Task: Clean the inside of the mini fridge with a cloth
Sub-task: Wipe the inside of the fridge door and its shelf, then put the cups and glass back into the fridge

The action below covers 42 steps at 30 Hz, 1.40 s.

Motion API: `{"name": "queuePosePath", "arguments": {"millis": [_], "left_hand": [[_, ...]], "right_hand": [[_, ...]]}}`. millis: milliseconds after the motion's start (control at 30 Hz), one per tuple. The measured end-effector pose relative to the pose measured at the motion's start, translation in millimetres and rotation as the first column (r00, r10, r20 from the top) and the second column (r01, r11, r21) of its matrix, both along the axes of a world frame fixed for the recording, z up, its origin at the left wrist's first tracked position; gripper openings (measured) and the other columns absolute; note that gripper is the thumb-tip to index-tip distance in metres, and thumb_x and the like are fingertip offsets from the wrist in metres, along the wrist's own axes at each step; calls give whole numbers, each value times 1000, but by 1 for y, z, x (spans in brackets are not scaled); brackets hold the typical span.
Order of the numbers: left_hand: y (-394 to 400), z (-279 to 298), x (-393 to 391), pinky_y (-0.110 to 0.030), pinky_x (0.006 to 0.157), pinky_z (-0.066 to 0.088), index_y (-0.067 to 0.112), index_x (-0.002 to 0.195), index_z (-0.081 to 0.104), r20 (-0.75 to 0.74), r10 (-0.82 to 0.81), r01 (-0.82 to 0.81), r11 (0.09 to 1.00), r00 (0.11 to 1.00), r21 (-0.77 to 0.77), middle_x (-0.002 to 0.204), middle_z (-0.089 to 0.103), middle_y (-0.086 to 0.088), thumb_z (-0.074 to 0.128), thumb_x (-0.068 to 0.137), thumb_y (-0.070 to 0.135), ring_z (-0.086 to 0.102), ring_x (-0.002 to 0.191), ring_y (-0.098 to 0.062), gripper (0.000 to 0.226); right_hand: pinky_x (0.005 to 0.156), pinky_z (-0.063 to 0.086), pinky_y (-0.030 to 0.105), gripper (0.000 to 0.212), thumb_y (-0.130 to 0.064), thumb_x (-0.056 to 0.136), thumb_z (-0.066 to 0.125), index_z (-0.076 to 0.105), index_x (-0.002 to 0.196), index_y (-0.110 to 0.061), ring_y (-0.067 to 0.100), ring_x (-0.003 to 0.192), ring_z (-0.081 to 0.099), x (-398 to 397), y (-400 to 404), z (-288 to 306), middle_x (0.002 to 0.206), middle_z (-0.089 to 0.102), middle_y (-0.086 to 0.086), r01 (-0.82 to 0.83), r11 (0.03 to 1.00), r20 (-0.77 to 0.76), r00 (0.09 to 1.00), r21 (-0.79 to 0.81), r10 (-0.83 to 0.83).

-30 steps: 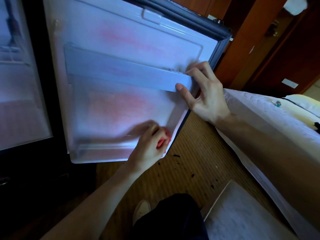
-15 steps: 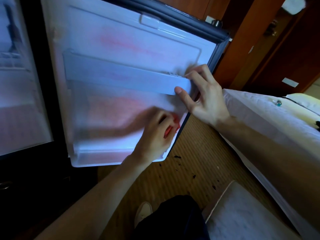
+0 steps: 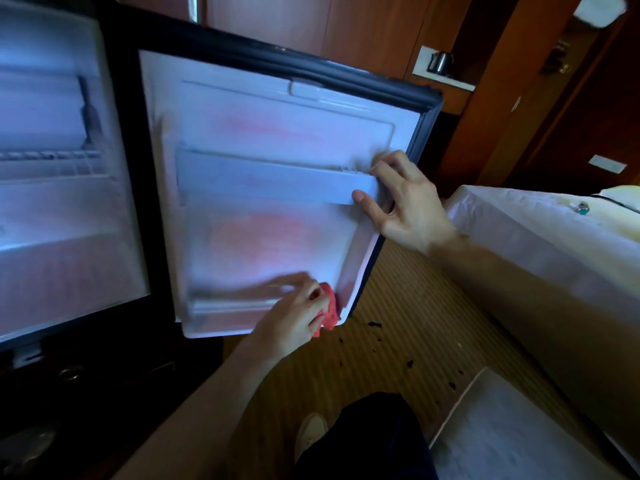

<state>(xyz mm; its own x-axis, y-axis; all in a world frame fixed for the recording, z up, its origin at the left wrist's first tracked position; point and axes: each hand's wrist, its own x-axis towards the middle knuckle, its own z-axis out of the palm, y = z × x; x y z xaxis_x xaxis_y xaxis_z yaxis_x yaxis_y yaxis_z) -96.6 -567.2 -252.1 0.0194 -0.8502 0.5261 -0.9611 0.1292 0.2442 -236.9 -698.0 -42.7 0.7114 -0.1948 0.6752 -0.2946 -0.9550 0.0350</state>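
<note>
We see the mini fridge (image 3: 62, 202) open, its door (image 3: 277, 133) swung right, our right hand (image 3: 405, 202) pinching the door shelf's (image 3: 263, 183) right end, and our left hand (image 3: 294, 317) gripping the red cloth (image 3: 329, 313) at the door's near right corner.

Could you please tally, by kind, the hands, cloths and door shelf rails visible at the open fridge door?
Hands: 2, the left hand gripping the red cloth, and the right hand holding the upper rail's end
Cloths: 1
Door shelf rails: 2, the upper rail and the lower rail
Total: 5
</note>
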Motion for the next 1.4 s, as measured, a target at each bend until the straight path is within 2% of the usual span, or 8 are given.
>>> {"name": "queuePosePath", "arguments": {"millis": [233, 400, 533, 700, 900, 1067, 1267, 1400], "left_hand": [[51, 55, 26, -40, 82, 49, 14, 91, 64, -30, 73, -69, 990, 997, 127, 106, 55, -5, 65, 90, 14, 59, 98, -26, 2], [127, 130, 39, -44, 79, 52, 9, 88, 68, -48, 53, -40, 971, 997, 234, 98, 65, -10, 67, 81, 12, 64, 90, -28, 8], [216, 165, 92, -35, 82, 52, 11, 91, 73, -75, 304, -272, 920, 950, 281, 93, 73, -8, 76, 80, 12, 68, 85, -22, 11], [307, 138, 188, -20, 68, 36, 11, 84, 74, -200, 716, -687, 698, 668, 202, 85, 61, -5, 80, 81, 13, 57, 78, -18, 7], [334, 39, 266, -39, 80, 54, 12, 94, 72, -330, 842, -799, 523, 428, 298, 100, 72, -9, 67, 85, 7, 70, 87, -26, 11], [335, -24, 276, -43, 78, 55, 15, 121, 66, -58, 848, -801, 519, 527, 299, 131, 53, -10, 67, 86, 22, 58, 107, -40, 35], [363, -17, 279, -21, 97, 38, 20, 133, 60, -231, 791, -763, 610, 567, 213, 138, 51, -4, 69, 84, 15, 54, 122, -26, 50], [385, -11, 270, -11, 85, 35, 23, 127, 56, -232, 820, -784, 570, 523, 247, 136, 45, 6, 65, 88, 16, 55, 118, -17, 41]], "right_hand": [[100, 41, 53, 52, -37, 92, 53, 51, 138, -12, 44, 123, 43, 7, 65, 27, 142, 44, 15, 389, 881, -219, 866, -269, -449], [78, 43, 41, 36, -31, 92, 50, 58, 121, -12, 38, 115, 49, 55, 160, 32, 127, 51, 13, 53, 997, -269, 961, -58, -66], [76, 45, 39, 25, -33, 93, 53, 65, 108, -17, 34, 110, 55, 118, 222, 17, 115, 54, 10, -158, 970, -361, 907, 186, 217], [88, 51, 39, 27, -36, 96, 52, 64, 116, -22, 31, 106, 58, 206, 252, -27, 117, 53, 6, -198, 926, -483, 807, 321, 340], [81, 45, 31, 32, -38, 99, 49, 56, 128, -28, 23, 103, 53, 281, 238, -102, 112, 46, -1, -167, 883, -547, 730, 438, 410], [96, 48, 37, 46, -44, 100, 47, 42, 144, -34, 27, 115, 51, 331, 238, -163, 134, 42, 2, -107, 879, -579, 714, 465, 393], [106, 43, 42, 61, -41, 97, 55, 34, 154, -34, 35, 131, 43, 412, 305, -209, 156, 33, 6, -285, 805, -474, 688, 520, 550], [117, 34, 37, 52, -29, 100, 48, 47, 148, -9, 32, 142, 42, 455, 348, -224, 155, 42, 15, -562, 755, -444, 612, 338, 654]]}}
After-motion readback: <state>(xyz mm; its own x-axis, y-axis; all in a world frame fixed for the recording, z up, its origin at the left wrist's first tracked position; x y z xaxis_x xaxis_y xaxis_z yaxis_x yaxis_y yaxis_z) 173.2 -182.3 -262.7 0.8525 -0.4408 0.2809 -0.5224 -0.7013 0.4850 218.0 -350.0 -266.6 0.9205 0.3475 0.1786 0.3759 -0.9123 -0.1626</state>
